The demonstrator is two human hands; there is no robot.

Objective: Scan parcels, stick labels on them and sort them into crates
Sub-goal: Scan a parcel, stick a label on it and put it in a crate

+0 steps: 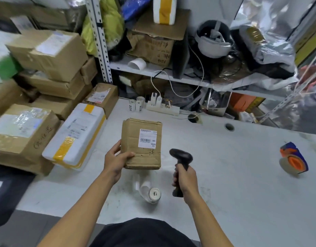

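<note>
Cartons (46, 50) fill the far left, brown and taped, stacked against a shelf post (100, 40). Lower down sits another brown box (20, 132) with a shiny label, and just right of it a white foam box (77, 134) banded with yellow tape, its near end resting on the edge of the table (242, 193). Behind the foam box stands a small carton (102, 97) with a white label.

Next comes the left hand (116, 161), which grips a flat brown parcel (143, 143) by its lower left corner, thumb curled over the top face and fingers underneath. The parcel is held above the table, near its middle, tilted toward the camera, and a white barcode label (147, 139) sits on its upper right part. Behind it, at the table's back edge, stand small label rolls (136, 104) and a white power strip (162, 106) with plugs and a white cable.

Below the parcel, a label roll (152, 193) lies on the table with a strip of backing paper trailing off it.

Just right of the parcel, the right hand (184, 177) wraps its fingers round the handle of a black scanner (181, 155), whose head points up and left toward the parcel's label. Scanner and parcel are near each other but apart.

Far right, a blue and orange tape dispenser (293, 158) lies on the table, well away from both hands. Above, the shelf (153, 70) holds a worn carton, a helmet-like item and silver bags.
</note>
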